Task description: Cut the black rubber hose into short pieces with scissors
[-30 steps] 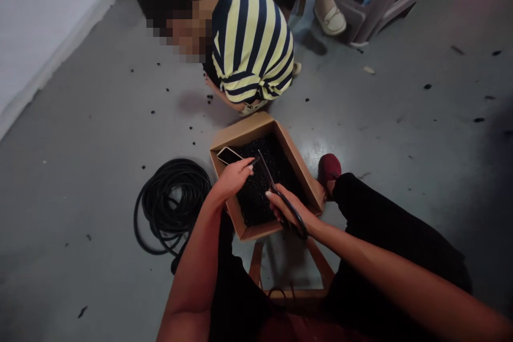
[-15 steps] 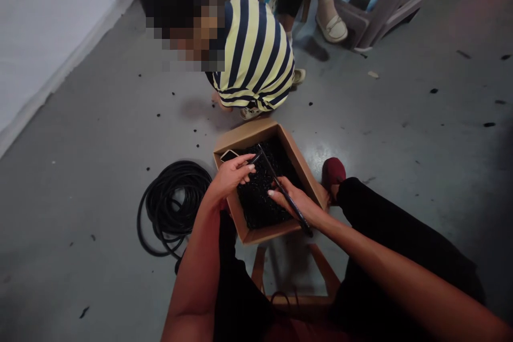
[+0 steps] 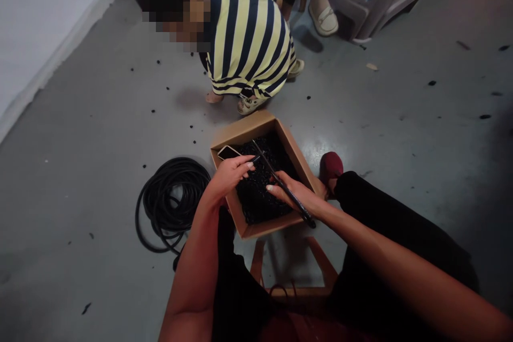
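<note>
We look down on a grey floor [image 3: 100,181] around a cardboard box [image 3: 244,131]; we cannot tell whether the box rests on it or on the wooden frame [image 3: 325,263]. Left of the box, we see a coil of black hose [image 3: 154,192]. Black scraps [image 3: 432,83] lie scattered on both sides, and beyond the box to the right stands a plastic stool [image 3: 371,18].

black trousers [image 3: 393,214], a dark red shoe [image 3: 331,165], perhaps a maroon top [image 3: 302,327].
</note>
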{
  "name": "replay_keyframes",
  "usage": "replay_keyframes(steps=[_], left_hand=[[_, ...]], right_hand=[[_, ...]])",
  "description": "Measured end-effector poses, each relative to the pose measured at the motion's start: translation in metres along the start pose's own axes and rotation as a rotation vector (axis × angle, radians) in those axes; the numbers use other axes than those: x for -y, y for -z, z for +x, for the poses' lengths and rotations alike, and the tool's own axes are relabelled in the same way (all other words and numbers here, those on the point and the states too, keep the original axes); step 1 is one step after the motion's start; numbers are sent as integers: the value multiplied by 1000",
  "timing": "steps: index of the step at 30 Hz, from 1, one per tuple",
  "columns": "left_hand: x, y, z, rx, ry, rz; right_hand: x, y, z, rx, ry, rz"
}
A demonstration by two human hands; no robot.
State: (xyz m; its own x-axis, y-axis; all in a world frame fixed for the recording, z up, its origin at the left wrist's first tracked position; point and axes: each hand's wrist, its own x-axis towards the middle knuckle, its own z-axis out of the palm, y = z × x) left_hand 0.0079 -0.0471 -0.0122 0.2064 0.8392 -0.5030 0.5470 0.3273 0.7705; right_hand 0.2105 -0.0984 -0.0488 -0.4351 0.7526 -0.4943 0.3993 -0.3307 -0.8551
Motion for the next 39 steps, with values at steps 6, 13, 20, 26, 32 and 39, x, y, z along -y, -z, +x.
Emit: replay_keyframes(steps=[6, 13, 20, 26, 32, 39], left_hand=[[-4, -1, 0, -19, -14, 37], [-8, -1, -2, -8, -14, 58], [-11, -6, -3, 48, -18, 130], [-15, -9, -5, 73, -40, 197], [-10, -10, -4, 112, -16, 161], [-8, -9, -4, 203, 26, 27]], right_hand=[[1, 2, 0, 28, 11, -49], [2, 2, 0, 28, 1, -72], [6, 5, -1, 55, -45, -118], [2, 5, -1, 11, -3, -138], [-4, 2, -3, -31, -40, -212], [-8, 2, -4, -65, -34, -253]])
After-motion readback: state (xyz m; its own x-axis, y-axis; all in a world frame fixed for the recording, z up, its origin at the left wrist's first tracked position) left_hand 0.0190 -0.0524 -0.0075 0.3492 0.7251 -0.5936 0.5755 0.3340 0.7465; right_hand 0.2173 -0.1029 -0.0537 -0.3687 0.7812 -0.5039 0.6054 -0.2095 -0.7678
